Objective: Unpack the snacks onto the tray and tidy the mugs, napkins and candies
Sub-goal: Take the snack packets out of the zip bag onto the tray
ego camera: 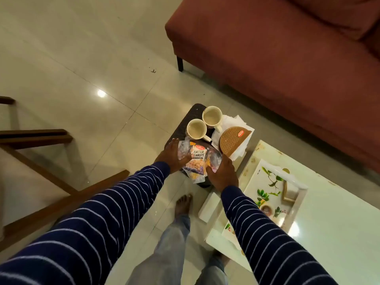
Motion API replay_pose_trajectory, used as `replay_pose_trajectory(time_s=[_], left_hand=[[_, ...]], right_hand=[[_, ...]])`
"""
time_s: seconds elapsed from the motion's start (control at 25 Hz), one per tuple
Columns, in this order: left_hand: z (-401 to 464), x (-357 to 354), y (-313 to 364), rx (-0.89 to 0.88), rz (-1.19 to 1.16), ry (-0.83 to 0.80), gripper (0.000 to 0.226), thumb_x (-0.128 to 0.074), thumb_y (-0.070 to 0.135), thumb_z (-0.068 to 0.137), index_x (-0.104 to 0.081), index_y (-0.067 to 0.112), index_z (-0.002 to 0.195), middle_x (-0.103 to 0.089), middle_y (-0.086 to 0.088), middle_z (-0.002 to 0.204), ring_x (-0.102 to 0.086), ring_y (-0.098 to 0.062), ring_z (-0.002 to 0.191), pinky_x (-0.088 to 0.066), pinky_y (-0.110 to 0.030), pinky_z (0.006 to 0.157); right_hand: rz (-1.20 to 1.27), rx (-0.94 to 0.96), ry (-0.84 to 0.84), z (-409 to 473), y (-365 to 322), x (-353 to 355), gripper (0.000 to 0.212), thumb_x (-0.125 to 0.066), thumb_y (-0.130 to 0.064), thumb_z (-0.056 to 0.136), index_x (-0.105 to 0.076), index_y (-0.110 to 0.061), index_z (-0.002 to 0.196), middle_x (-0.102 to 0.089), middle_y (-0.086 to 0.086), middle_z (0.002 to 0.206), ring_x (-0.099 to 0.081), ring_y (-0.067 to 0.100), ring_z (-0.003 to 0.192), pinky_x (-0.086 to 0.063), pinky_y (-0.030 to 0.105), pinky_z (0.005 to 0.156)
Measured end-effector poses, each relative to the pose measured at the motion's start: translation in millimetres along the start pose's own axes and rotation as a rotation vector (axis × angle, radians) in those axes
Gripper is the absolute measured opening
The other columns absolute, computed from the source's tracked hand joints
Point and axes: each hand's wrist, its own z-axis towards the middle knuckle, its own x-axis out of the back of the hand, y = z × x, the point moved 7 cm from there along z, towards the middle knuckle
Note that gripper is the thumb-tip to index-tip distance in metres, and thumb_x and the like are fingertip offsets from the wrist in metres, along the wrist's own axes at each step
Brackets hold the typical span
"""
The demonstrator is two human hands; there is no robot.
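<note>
A clear plastic bag of snacks (pixel 197 161), with a "Salted Peanuts" packet on top, lies on a small dark stool (pixel 194 112). My left hand (pixel 171 155) grips the bag's left side and my right hand (pixel 223 173) grips its right side. Two cream mugs (pixel 197 129) (pixel 212 116) stand upright behind the bag. White napkins (pixel 236 121) lie to their right under a brown half-round box (pixel 233 140). A white floral tray (pixel 273 182) sits on the pale table (pixel 339 223) at the right.
A rust-red sofa (pixel 287 48) stands behind the stool. Wooden chair legs (pixel 41 140) are at the left. A small round dish (pixel 266 208) rests on the tray. My bare foot (pixel 184 204) is on the tiled floor below the stool.
</note>
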Motion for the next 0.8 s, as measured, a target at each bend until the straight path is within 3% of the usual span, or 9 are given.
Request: replay_pose_trajectory(time_s=[0.16, 0.36, 0.52, 0.68, 0.8], left_hand=[[16, -15, -6, 0.066, -0.213, 0.002, 0.083, -0.074, 0.049, 0.081, -0.032, 0.015, 0.145, -0.047, -0.012, 0.144, -0.05, -0.031, 0.129, -0.045, -0.038, 0.099], [30, -37, -19, 0.249, -0.34, 0.028, 0.107, -0.078, 0.049, 0.076, -0.017, 0.007, 0.153, -0.034, -0.014, 0.156, -0.037, -0.034, 0.141, -0.036, -0.046, 0.113], [33, -44, -26, 0.325, -0.507, 0.06, 0.118, -0.09, 0.041, 0.064, -0.021, 0.006, 0.153, -0.04, -0.013, 0.153, -0.044, -0.032, 0.137, -0.042, -0.048, 0.109], [37, -52, -32, 0.346, -0.57, -0.063, 0.088, -0.092, 0.033, 0.062, -0.05, 0.009, 0.136, -0.063, -0.011, 0.13, -0.062, -0.029, 0.115, -0.052, -0.047, 0.099], [37, -54, -31, 0.313, -0.574, -0.173, 0.063, -0.09, 0.021, 0.067, -0.062, 0.008, 0.122, -0.071, -0.011, 0.116, -0.068, -0.027, 0.106, -0.055, -0.048, 0.095]], right_hand=[[0.02, -0.071, -0.017, 22, 19, -14, 0.085, -0.073, -0.044, 0.08, -0.029, -0.016, 0.146, -0.043, 0.01, 0.149, -0.047, 0.033, 0.131, -0.047, 0.051, 0.103], [0.012, -0.059, 0.017, 35, 24, -32, 0.092, -0.076, -0.047, 0.077, -0.026, -0.017, 0.148, -0.033, 0.011, 0.151, -0.044, 0.036, 0.133, -0.048, 0.052, 0.102], [0.113, -0.071, -0.106, 38, 34, -58, 0.078, -0.072, -0.044, 0.083, -0.035, -0.018, 0.147, -0.034, 0.014, 0.149, -0.042, 0.036, 0.134, -0.044, 0.047, 0.106], [0.125, -0.021, -0.105, 42, 33, -72, 0.066, -0.073, -0.036, 0.084, -0.047, -0.011, 0.139, -0.052, 0.015, 0.138, -0.049, 0.033, 0.126, -0.043, 0.045, 0.106], [0.195, -0.025, -0.093, 43, 35, -72, 0.055, -0.079, -0.027, 0.079, -0.055, -0.007, 0.123, -0.06, 0.013, 0.122, -0.058, 0.03, 0.109, -0.051, 0.043, 0.093]])
